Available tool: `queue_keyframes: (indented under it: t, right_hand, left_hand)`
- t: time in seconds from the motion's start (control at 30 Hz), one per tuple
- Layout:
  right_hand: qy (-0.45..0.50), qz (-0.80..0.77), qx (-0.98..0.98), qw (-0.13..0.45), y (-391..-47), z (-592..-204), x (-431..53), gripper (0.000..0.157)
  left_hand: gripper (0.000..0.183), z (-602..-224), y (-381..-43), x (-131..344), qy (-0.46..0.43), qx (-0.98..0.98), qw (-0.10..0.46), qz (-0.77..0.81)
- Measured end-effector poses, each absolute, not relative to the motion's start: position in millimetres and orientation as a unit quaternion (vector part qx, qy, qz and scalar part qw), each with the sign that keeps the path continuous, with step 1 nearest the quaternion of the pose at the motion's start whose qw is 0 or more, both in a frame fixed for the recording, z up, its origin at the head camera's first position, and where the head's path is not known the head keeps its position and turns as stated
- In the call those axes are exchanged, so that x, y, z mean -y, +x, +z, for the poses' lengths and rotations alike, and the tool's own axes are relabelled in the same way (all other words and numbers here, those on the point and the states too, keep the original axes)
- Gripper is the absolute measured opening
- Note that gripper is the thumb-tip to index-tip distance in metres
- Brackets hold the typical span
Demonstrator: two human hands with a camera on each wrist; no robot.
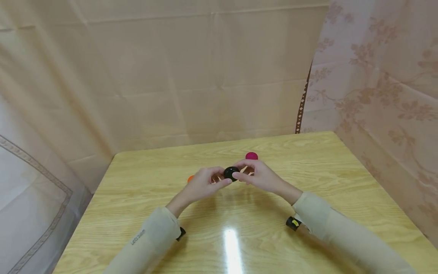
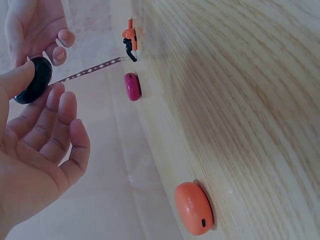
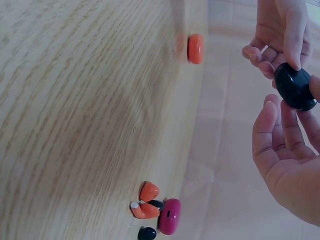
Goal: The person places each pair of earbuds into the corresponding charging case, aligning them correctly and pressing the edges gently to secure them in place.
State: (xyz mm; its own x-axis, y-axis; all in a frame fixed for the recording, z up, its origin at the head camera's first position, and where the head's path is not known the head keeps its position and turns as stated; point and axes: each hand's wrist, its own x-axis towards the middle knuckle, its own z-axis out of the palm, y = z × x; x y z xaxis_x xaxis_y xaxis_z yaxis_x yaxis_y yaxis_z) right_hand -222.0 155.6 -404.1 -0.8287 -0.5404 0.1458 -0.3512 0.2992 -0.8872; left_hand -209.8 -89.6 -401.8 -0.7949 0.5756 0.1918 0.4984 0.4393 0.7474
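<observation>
A glossy black earbud case [image 1: 230, 172] is held up over the table between both hands. My left hand [image 1: 202, 185] pinches its left side between thumb and fingers. On the other side, my right hand [image 1: 263, 177] grips it, thumb across the near face. The case looks closed in the left wrist view. An orange earbud case [image 2: 194, 208] lies on the table beyond the left hand, mostly hidden by it in the head view. Past the right hand sits a magenta earbud case [image 3: 170, 216], with orange earbuds [image 3: 145, 210] and black earbuds [image 3: 147, 233] beside it.
The wood-grain table [image 1: 137, 228] has its far edge against a beige curtain [image 1: 154, 83]. A flowered curtain [image 1: 386, 95] hangs on the right. Dark wrist cameras [image 1: 293, 223] stick out under the sleeves, close above the tabletop.
</observation>
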Motion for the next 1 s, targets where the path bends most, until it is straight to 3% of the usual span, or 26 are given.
queue_keyframes:
  t: [0.73, 1.0]
  right_hand:
    - [-0.316, -0.481, -0.816, 0.051, -220.7, -406.0, -150.0, 0.025]
    - [-0.312, -0.481, -0.817, 0.061, -221.0, -403.0, -150.4, 0.026]
  left_hand:
    - [0.027, -413.2, -209.7, 88.8, 0.313, -0.849, 0.043, 0.423]
    - [0.027, -411.0, -210.5, 87.4, 0.306, -0.858, 0.039, 0.411]
